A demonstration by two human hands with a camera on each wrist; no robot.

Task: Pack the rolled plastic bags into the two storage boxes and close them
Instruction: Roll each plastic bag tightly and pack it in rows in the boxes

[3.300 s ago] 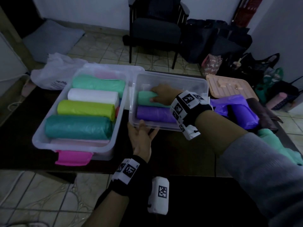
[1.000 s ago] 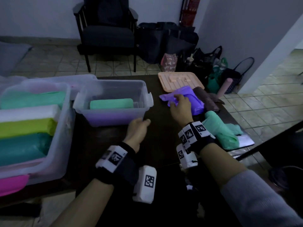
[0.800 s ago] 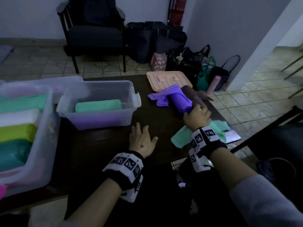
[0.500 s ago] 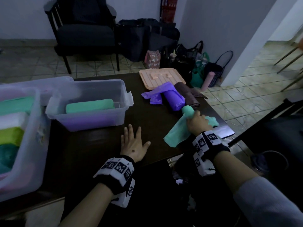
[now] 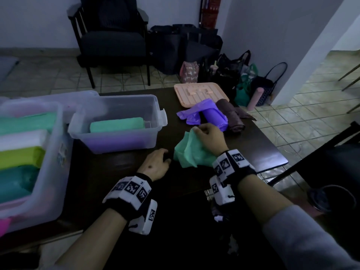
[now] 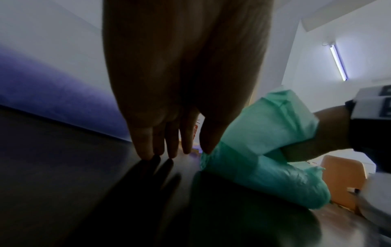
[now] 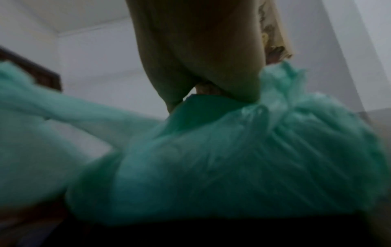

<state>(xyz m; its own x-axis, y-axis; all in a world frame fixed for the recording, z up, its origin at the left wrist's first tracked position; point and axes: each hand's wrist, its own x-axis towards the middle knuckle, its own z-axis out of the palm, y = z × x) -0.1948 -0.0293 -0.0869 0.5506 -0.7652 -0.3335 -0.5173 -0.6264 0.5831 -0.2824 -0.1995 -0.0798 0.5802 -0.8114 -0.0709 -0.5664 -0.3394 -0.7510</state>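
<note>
Green bag (image 5: 191,151) (loose, half unrolled) is pinched in the right hand (image 5: 209,136) on the table (image 5: 109,172). Left hand (image 5: 154,164) rests beside it, fingers relaxed, holding nothing. Small box (image 5: 116,121) stands just beyond, uncovered.

One head view from above, two wrist views from counter level.
The head camera looks forward and down over the dark counter (image 5: 120,172). Each wrist camera sits low, tilted upward along its hand, very close. All three share the loosely rolled mint-green plastic bag (image 5: 190,152) (image 6: 266,150) (image 7: 211,158); the right wrist view is blurred.
</note>
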